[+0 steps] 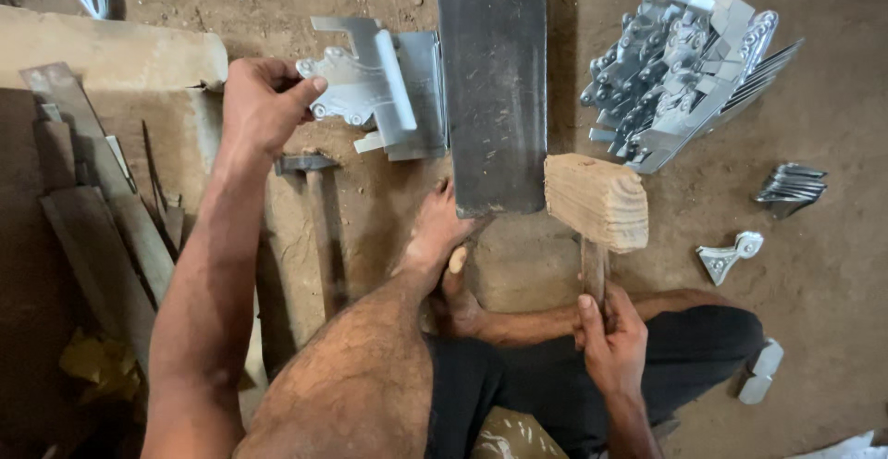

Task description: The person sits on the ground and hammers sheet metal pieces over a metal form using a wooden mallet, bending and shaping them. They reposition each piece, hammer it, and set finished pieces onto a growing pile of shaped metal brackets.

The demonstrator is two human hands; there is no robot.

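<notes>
My left hand [262, 103] pinches a shiny stamped metal bracket [356, 89] by its left edge, holding it against the side of a long dark steel bar [492, 80] that runs up the middle. My right hand [610, 339] grips the handle of a wooden mallet [597, 202], whose block head hovers just right of the bar's near end. My bare foot [435, 237] presses against the near end of the bar.
A heap of several shiny brackets [680, 66] lies at the upper right, with a small stack [791, 186] and one loose piece [731, 255] below it. A steel hammer [314, 209] lies on the dirt floor. Metal strips and scrap [92, 200] lie at left.
</notes>
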